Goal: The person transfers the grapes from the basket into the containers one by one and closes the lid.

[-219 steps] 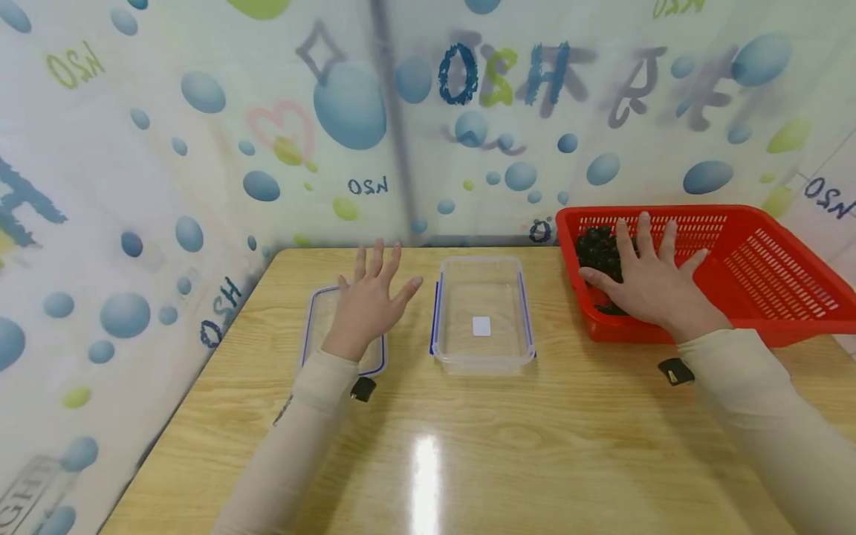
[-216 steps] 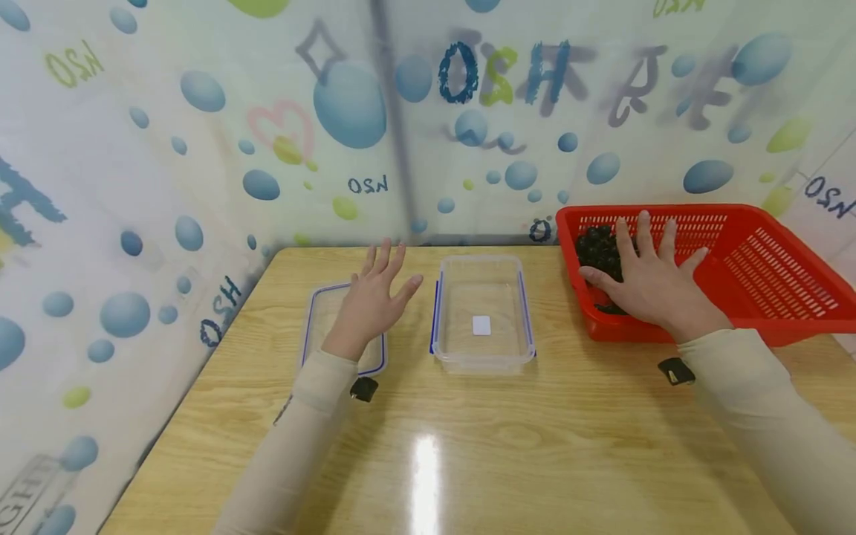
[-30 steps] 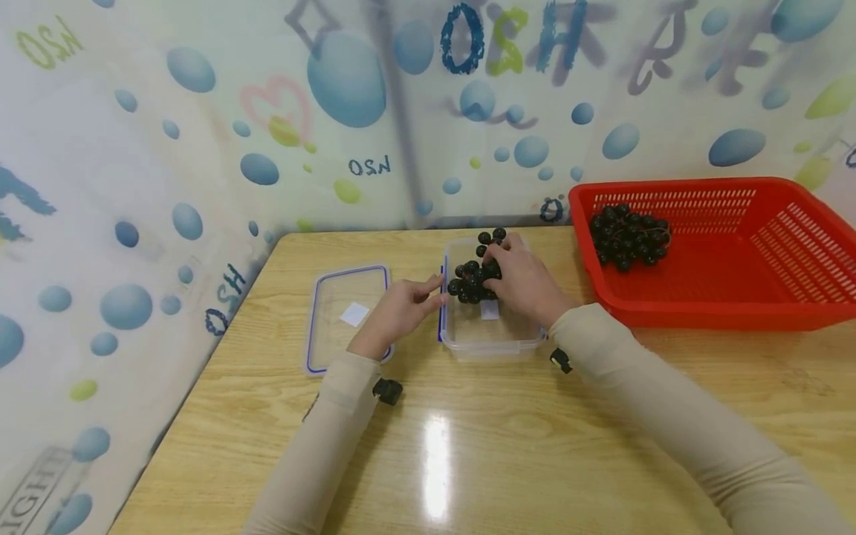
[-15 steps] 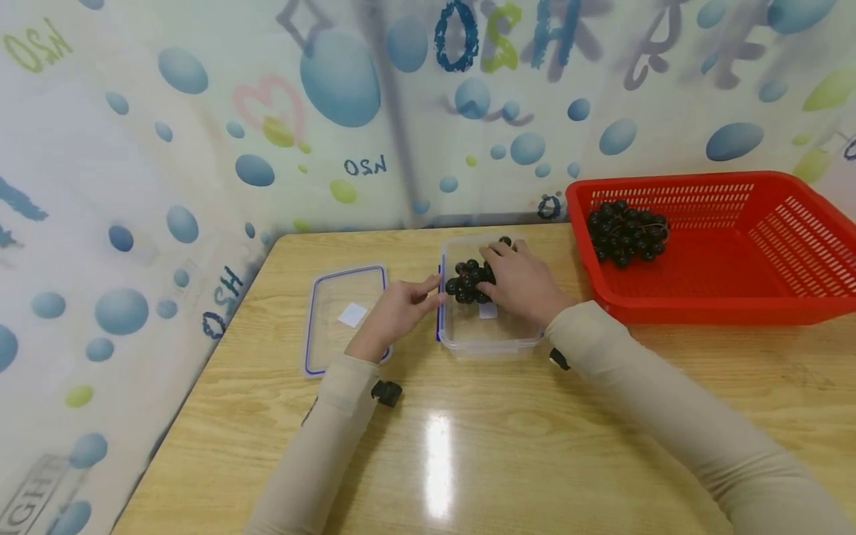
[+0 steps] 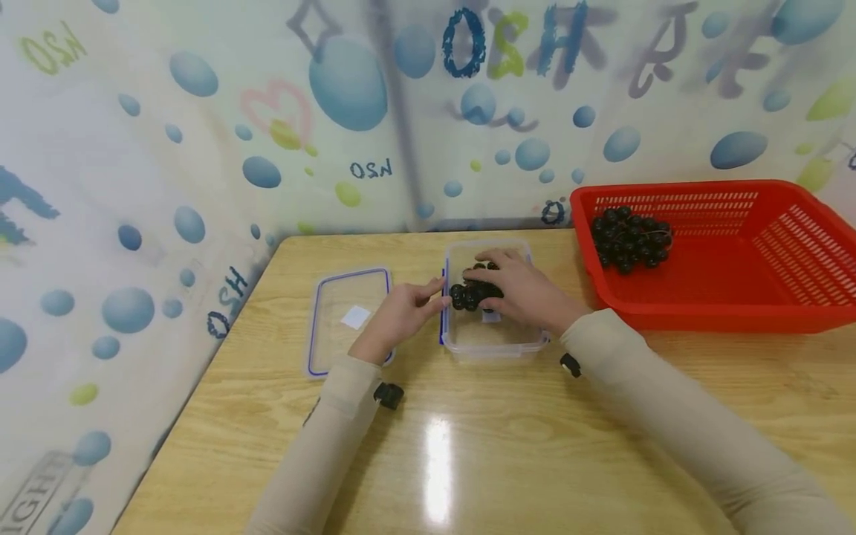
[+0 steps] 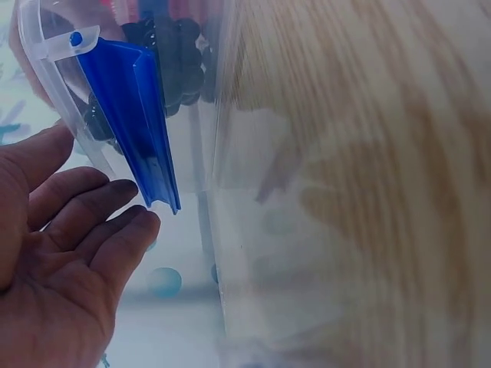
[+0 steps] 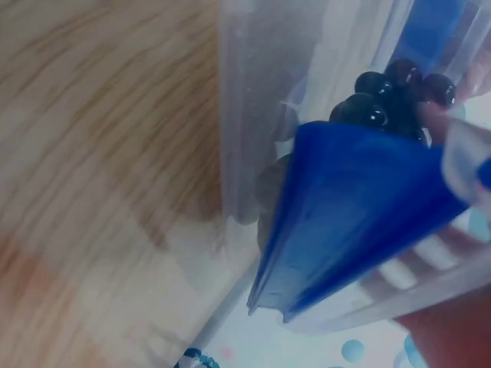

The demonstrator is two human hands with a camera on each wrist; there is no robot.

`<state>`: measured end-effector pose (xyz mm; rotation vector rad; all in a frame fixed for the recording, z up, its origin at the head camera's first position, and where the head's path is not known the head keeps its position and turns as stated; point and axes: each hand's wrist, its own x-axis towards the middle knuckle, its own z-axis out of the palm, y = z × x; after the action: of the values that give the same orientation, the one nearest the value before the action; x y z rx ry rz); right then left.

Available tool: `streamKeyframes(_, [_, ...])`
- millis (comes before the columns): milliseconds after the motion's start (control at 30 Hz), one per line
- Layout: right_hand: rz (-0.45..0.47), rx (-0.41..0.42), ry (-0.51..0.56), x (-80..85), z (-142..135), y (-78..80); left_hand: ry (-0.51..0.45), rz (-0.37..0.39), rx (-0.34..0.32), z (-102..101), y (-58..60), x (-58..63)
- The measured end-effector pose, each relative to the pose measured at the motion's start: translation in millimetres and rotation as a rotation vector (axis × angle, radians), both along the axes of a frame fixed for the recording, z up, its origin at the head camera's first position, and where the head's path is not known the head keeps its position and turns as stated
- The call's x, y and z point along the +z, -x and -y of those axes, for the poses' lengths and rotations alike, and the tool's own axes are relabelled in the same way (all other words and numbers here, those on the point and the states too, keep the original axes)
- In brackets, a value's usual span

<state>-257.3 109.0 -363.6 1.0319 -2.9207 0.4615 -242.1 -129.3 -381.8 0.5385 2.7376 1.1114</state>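
Note:
In the head view a clear plastic food container [image 5: 495,347] with blue side clips stands open at mid-table. Inside it lies a bunch of dark grapes [image 5: 468,296]. My right hand [image 5: 528,290] reaches over the right wall, its fingers and thumb around the bunch; the palm hides part of the grapes. My left hand [image 5: 401,312] is at the container's left rim. In the left wrist view, its loosely bent fingers lie beside a hanging blue clip [image 6: 130,115], the thumb by the rim. The right wrist view shows grapes [image 7: 368,107] behind another blue clip [image 7: 353,207].
The blue-edged lid [image 5: 334,334], with a white label [image 5: 356,317], lies left of the container, partly under my left wrist. A red slotted basket [image 5: 729,316] stands at the right, holding another bunch of dark grapes [image 5: 631,239]. A printed curtain [image 5: 428,111] rises behind the wooden table [image 5: 501,446].
Several seconds ago both hands were spread apart and the container held no grapes. Over the last second, my right hand has brought the bunch's upper grapes down inside the container. The left hand stays put.

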Motion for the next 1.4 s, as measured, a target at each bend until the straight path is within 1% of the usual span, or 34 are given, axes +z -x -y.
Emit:
streamKeyframes(67, [-0.06,0.075,-0.001,-1.0,-2.4,-0.3,0.009,0.001,0.002,-0.8,0.1,0.2])
streamKeyframes(100, [-0.082,0.097,-0.007,-1.4,-2.8,0.1,0.011,0.001,0.003,-1.1,0.2,0.1])
streamKeyframes(167, [-0.101,0.107,-0.022,-2.2,-2.8,1.2,0.014,0.004,0.003,-1.3,-0.1,0.0])
streamKeyframes(333, [-0.069,0.032,-0.064,-4.5,-1.5,5.0,0.001,0.012,0.003,-2.4,-1.7,1.6])
streamKeyframes(467, [-0.077,0.004,-0.094,-6.9,-2.4,7.6,-0.01,0.025,0.015,-3.8,-2.4,3.7])
streamKeyframes(567, [-0.075,-0.001,-0.104,-6.8,-3.5,8.4,-0.015,0.029,0.016,-4.5,-1.7,4.1])
streamKeyframes(700, [-0.01,-0.001,-0.084,-3.9,-4.9,8.0,-0.014,-0.005,0.0,-3.3,-1.3,2.3])
streamKeyframes(833, [0.045,0.0,-0.041,2.6,-8.6,3.1,0.003,-0.033,-0.006,-1.2,-2.4,0.2])
streamKeyframes(900, [0.07,-0.02,-0.011,11.2,-13.8,-1.0,0.009,-0.034,-0.007,-0.9,-2.7,-0.7])
streamKeyframes(967, [0.079,-0.057,0.028,27.1,-22.9,-5.1,0.009,-0.035,-0.008,-2.0,-2.1,-0.7])
streamKeyframes(1100, [0.111,-0.166,0.117,75.1,-54.1,-13.3,0.001,-0.033,-0.01,-3.8,-1.4,0.2])
streamKeyframes(1167, [0.117,-0.225,0.123,99.4,-73.6,-13.6,-0.002,-0.033,-0.009,-3.6,-1.4,0.0])
streamKeyframes(1233, [0.144,-0.287,0.09,118.9,-94.7,-9.7,-0.004,-0.03,0.003,-3.1,-2.2,-0.5])
streamKeyframes(1300, [0.163,-0.345,0.019,129.5,-116.3,-1.2,0.001,-0.024,0.014,-2.5,-3.2,-1.7])
streamKeyframes(1367, [0.199,-0.393,-0.05,130.5,-136.5,9.1,0.002,-0.008,0.022,-2.4,-4.4,-2.9])
streamKeyframes(1400, [0.222,-0.411,-0.079,127.5,-146.1,14.3,0.003,0.0,0.025,-2.7,-5.0,-3.5])
